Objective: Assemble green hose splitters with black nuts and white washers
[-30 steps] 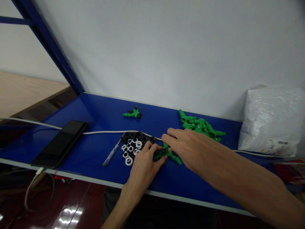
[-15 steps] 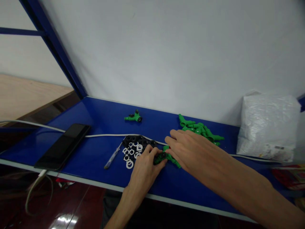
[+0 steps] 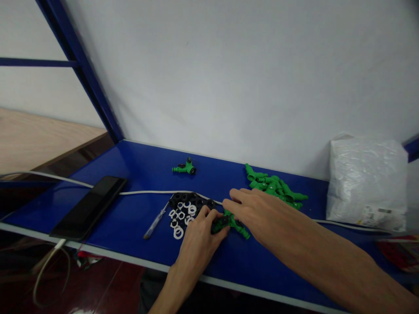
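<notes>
Head view: I register little change at the work point over the last second. The frame has tilted, so the blue table (image 3: 144, 159) sits lower in it; the layout on the table is the same. The left hand (image 3: 200, 230) grips a green fitting (image 3: 233, 221) with a dark part on it, thumb and fingers closed around its near-left side. The right hand (image 3: 250, 208) is placed over the opposite side, fingers bent down to the fitting. Its fingertips are hidden, so I cannot tell whether they pinch the piece or only press on it.

Position of the workpiece: low over the table, between the hands, just right of the black parts (image 3: 196, 200) and white rings (image 3: 181, 215). One green fitting with black parts on it (image 3: 188, 167) lies apart, farther back. The pile of green fittings (image 3: 276, 186) lies beyond the right hand. The screwdriver (image 3: 154, 224) rests untouched left of the rings.

Assessment: with the hold unchanged, I judge handling of this fitting to be in progress, not complete.
</notes>
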A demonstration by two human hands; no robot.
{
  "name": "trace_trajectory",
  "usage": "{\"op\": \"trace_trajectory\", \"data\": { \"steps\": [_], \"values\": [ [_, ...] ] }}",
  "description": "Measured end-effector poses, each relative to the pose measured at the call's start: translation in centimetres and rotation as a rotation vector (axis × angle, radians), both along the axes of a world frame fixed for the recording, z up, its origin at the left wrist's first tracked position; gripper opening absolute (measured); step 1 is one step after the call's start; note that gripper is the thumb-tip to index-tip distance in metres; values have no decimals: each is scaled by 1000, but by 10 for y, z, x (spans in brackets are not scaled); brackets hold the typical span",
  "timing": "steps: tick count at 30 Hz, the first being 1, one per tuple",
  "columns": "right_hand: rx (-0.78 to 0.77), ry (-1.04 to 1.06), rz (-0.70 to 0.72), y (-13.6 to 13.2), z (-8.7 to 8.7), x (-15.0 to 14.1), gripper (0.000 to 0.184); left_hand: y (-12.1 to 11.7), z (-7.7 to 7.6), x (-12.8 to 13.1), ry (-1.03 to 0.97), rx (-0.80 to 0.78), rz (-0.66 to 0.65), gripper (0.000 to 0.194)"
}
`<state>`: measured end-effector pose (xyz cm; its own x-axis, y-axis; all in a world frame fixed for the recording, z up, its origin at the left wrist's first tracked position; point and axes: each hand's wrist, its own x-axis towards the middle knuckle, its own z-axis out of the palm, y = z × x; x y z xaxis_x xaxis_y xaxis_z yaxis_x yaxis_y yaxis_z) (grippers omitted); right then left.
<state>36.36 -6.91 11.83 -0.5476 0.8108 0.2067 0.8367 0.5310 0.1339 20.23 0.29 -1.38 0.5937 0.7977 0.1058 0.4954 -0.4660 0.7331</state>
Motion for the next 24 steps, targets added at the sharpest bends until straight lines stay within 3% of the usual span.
{"op": "trace_trajectory", "data": {
  "steps": [7,14,19,24],
  "values": [
    [81,-34,-18,-6,-12,-1,53,0,0,2,14,-7,9,18],
    [66,-207,-71,18,-32,7,11,-1,0,1,32,29,29,12],
    [75,-197,-122,24,-29,7,2,-1,-2,1,8,25,27,13],
    [12,-148,-58,16,-20,11,33,-1,-4,1,-23,21,22,14]
  ]
}}
